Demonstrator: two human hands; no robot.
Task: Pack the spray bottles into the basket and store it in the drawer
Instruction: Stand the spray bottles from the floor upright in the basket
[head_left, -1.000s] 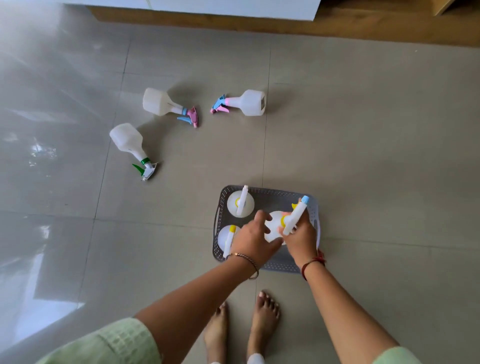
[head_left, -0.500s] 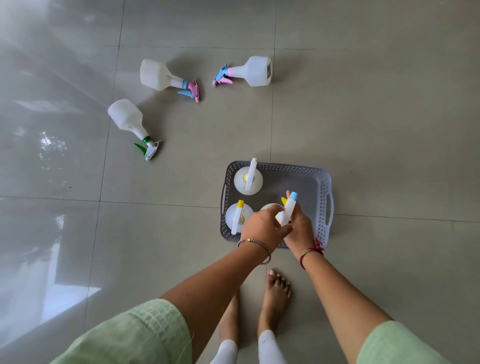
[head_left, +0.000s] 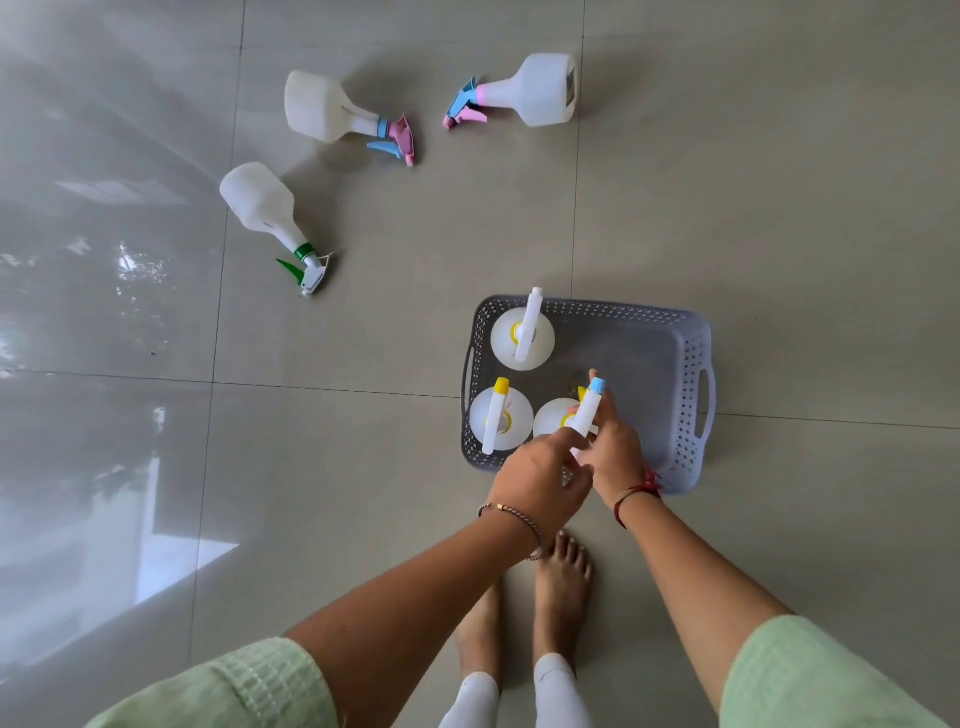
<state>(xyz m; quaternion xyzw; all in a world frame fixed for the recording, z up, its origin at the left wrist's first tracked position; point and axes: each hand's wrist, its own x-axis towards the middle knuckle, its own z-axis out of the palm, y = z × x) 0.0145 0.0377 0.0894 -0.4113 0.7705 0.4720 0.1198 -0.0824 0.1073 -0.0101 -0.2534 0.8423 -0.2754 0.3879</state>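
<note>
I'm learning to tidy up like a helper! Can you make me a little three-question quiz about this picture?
1. How many white plastic spray bottles stand in the grey perforated plastic basket?
2. True or false: the spray bottle with the green trigger lies on the grey tiled floor.
3. Which nozzle colour is on the bottle that both hands touch: A yellow, B blue, C pink?

Key: 1. Three. 2. True. 3. B, the blue-tipped spray bottle, between the left hand and the right hand.

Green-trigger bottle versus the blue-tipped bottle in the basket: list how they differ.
The green-trigger bottle lies on its side on the floor, untouched; the blue-tipped bottle stands upright in the basket, with the right hand on its sprayer. Both have translucent white bodies.
</note>
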